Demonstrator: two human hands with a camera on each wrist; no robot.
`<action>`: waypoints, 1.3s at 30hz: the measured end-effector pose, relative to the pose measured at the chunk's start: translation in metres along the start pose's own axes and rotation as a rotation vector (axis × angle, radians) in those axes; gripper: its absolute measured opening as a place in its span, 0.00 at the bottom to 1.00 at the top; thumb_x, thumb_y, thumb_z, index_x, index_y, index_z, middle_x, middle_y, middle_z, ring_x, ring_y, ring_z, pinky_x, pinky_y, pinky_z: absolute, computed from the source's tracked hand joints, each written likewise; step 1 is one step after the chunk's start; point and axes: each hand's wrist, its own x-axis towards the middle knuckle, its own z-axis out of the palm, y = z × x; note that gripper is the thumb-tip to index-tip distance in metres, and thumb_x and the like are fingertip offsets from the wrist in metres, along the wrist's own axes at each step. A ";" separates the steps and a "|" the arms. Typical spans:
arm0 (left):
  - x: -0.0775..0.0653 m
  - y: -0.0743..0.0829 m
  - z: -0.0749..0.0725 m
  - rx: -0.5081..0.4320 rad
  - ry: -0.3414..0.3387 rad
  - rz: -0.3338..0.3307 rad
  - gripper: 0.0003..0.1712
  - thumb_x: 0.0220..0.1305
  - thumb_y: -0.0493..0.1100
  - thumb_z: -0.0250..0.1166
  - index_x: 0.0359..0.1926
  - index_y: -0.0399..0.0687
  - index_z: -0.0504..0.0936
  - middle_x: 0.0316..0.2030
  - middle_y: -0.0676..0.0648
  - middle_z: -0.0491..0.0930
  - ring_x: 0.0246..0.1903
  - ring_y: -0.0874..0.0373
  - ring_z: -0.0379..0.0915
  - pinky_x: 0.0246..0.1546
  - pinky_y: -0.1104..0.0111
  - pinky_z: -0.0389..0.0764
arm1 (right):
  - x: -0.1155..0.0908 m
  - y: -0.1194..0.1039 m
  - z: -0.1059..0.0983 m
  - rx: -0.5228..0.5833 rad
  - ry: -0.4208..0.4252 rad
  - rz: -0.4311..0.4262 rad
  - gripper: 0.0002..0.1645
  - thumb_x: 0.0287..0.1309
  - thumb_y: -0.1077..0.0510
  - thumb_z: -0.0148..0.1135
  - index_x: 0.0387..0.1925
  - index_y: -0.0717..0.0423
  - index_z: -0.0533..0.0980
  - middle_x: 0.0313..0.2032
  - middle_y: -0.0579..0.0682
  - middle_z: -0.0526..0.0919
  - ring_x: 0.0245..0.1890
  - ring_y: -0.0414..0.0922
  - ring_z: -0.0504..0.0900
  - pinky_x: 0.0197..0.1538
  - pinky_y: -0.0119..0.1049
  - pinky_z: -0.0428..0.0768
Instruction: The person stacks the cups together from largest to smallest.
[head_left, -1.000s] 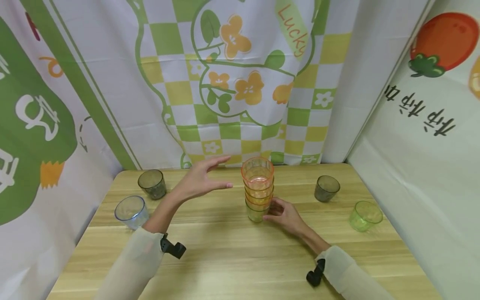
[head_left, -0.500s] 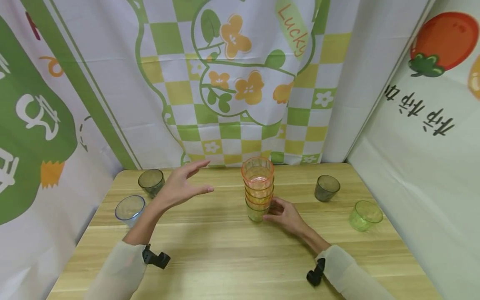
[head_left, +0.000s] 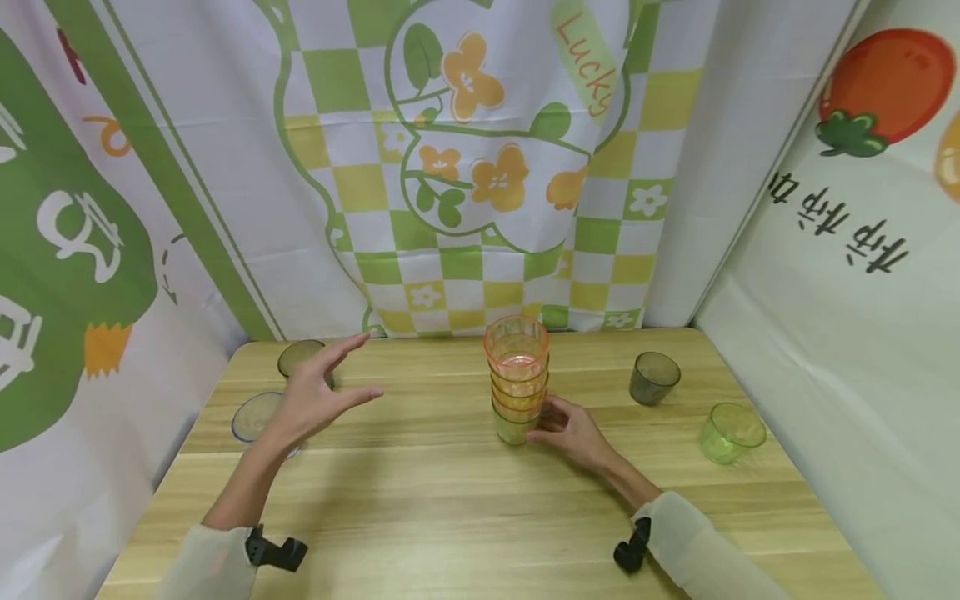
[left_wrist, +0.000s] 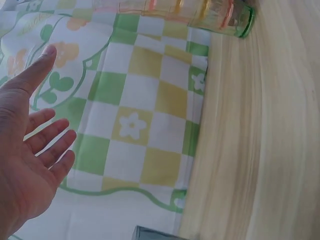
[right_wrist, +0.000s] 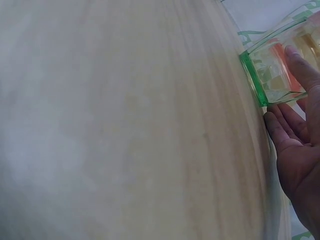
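A stack of clear cups [head_left: 517, 385] stands upright at the middle of the table. The topmost has an orange-red rim, and the lowest is green. My right hand [head_left: 576, 435] holds the bottom cup from the right, its thumb on the near side and its fingers partly hidden behind. In the right wrist view the thumb [right_wrist: 302, 67] lies against the green cup [right_wrist: 256, 80]. Well to the left, my left hand [head_left: 307, 400] hovers with thumb and fingers spread, holding nothing. It partly covers a dark grey cup [head_left: 295, 353] and a blue-rimmed cup [head_left: 252, 414].
Toward the right of the wooden table [head_left: 450, 517] stand another dark grey cup [head_left: 654, 379] and a green cup [head_left: 731, 433]. A patterned curtain [head_left: 480, 275] hangs along the back edge, with printed cloth [head_left: 840, 333] at the sides.
My left hand has moved left, away from the stack and over toward the dark grey and blue-rimmed cups. The right hand and the stack have stayed in place.
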 end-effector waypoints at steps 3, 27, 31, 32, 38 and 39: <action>-0.008 -0.006 -0.006 0.010 0.036 -0.002 0.47 0.60 0.46 0.82 0.78 0.52 0.71 0.75 0.41 0.71 0.75 0.40 0.64 0.73 0.37 0.67 | -0.001 0.000 0.000 0.004 0.003 0.006 0.36 0.58 0.68 0.78 0.67 0.69 0.74 0.60 0.67 0.82 0.58 0.49 0.86 0.60 0.36 0.85; -0.049 -0.040 -0.040 0.186 0.189 -0.168 0.60 0.54 0.49 0.85 0.82 0.48 0.62 0.78 0.31 0.63 0.75 0.26 0.55 0.69 0.27 0.61 | -0.001 0.000 0.000 0.015 -0.003 0.010 0.37 0.59 0.67 0.77 0.67 0.68 0.73 0.61 0.66 0.81 0.59 0.53 0.85 0.61 0.37 0.85; -0.055 -0.047 -0.046 0.185 0.194 -0.196 0.61 0.55 0.50 0.84 0.83 0.50 0.60 0.78 0.31 0.61 0.76 0.25 0.54 0.68 0.25 0.60 | -0.001 0.000 0.000 0.012 -0.003 0.012 0.37 0.59 0.67 0.77 0.67 0.68 0.73 0.61 0.67 0.81 0.60 0.56 0.85 0.61 0.37 0.85; -0.056 -0.049 -0.047 0.182 0.195 -0.203 0.61 0.55 0.50 0.84 0.84 0.50 0.59 0.79 0.31 0.60 0.76 0.25 0.53 0.68 0.24 0.59 | -0.001 0.000 0.000 0.012 -0.003 0.014 0.36 0.59 0.68 0.77 0.67 0.68 0.74 0.61 0.66 0.81 0.60 0.55 0.85 0.61 0.37 0.85; -0.065 -0.061 -0.053 0.189 0.188 -0.226 0.64 0.55 0.51 0.84 0.85 0.48 0.56 0.80 0.32 0.56 0.76 0.24 0.51 0.68 0.24 0.59 | -0.001 0.001 -0.001 0.012 -0.002 -0.003 0.35 0.59 0.68 0.77 0.66 0.69 0.74 0.59 0.66 0.82 0.58 0.49 0.86 0.61 0.36 0.85; -0.066 -0.064 -0.053 0.195 0.186 -0.225 0.65 0.54 0.51 0.84 0.84 0.47 0.55 0.80 0.31 0.56 0.76 0.23 0.52 0.68 0.24 0.59 | -0.001 0.001 -0.001 0.011 -0.002 -0.007 0.35 0.59 0.68 0.77 0.66 0.70 0.73 0.59 0.66 0.82 0.58 0.48 0.86 0.61 0.36 0.85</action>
